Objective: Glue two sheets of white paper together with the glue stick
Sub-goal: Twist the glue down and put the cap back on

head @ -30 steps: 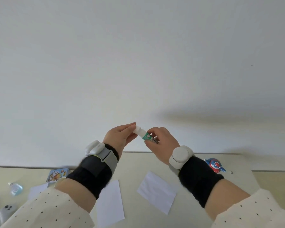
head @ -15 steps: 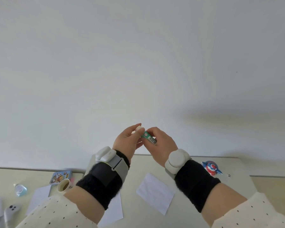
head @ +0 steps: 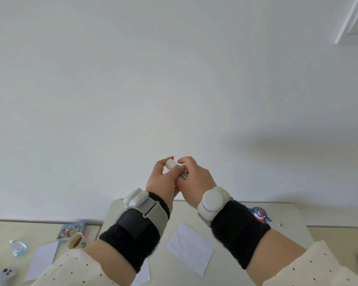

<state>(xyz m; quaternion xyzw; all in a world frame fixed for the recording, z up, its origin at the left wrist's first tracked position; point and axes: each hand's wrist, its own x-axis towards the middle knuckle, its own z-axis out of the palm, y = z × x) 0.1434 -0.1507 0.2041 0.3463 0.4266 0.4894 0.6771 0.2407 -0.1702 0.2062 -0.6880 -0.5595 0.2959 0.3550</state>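
A small glue stick (head: 175,166) with a white cap end and a green label is held up in front of the wall, above the table. My left hand (head: 163,179) pinches its white cap end; my right hand (head: 195,178) grips the labelled body. The two hands touch. One white sheet of paper (head: 191,249) lies on the table below my right wrist. A second white sheet (head: 143,274) lies under my left forearm, mostly hidden.
The pale table (head: 287,217) ends at a white wall. At the left lie a picture tin (head: 70,231), a paper cup (head: 74,241), a small blue bottle (head: 19,247), another white paper (head: 42,260) and a grey controller (head: 5,274). A red and blue toy (head: 259,215) sits at the right.
My hands have come closer together, and my left fingers have closed further over the white cap end. The view has tilted, so the hands sit slightly higher over the table.
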